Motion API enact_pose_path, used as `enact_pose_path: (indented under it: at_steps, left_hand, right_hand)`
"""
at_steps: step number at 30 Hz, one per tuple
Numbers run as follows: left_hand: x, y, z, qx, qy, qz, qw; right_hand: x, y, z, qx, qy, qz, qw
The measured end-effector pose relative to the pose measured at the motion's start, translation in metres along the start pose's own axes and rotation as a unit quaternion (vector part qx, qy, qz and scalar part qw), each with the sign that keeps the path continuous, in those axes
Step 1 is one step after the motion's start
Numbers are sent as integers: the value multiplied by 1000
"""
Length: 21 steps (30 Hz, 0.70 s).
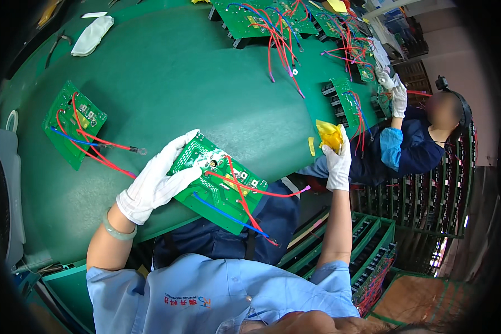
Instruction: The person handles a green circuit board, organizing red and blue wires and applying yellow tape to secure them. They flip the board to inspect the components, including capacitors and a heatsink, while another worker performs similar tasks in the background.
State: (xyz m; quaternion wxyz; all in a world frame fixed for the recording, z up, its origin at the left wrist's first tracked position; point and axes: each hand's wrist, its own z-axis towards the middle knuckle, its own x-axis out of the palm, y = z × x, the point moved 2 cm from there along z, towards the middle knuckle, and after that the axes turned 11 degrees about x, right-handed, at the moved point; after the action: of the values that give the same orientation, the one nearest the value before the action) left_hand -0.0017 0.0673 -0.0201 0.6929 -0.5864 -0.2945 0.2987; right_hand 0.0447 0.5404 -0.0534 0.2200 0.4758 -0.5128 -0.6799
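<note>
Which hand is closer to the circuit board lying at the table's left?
Left. The left hand is right of that circuit board; the right hand is farther right, holding yellow material.

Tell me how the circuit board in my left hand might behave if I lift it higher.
The circuit board is probably stiff, since it looks flat though your left hand grips only one end. Its red wires and blue wire will likely flop and swing, as their far ends appear loose.
</note>
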Motion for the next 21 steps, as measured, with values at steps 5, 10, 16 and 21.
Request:
enact_pose_path:
  at_steps: [5,10,16,21]
  left_hand:
    - [1,-5,1,-4,-6,-18,1000]
    - [3,1,-1,12,-36,-1,999]
    - [1,2,-1,14,-47,4,999]
    - [1,3,-1,19,-50,20,998]
  right_hand:
    - [-2,3,-11,-254,-139,-406,867]
    - [-2,7,-5,-383,-152,-436,800]
    - [-8,41,16,-297,-90,-428,849]
    - [-14,51,30,-210,-40,-441,871]
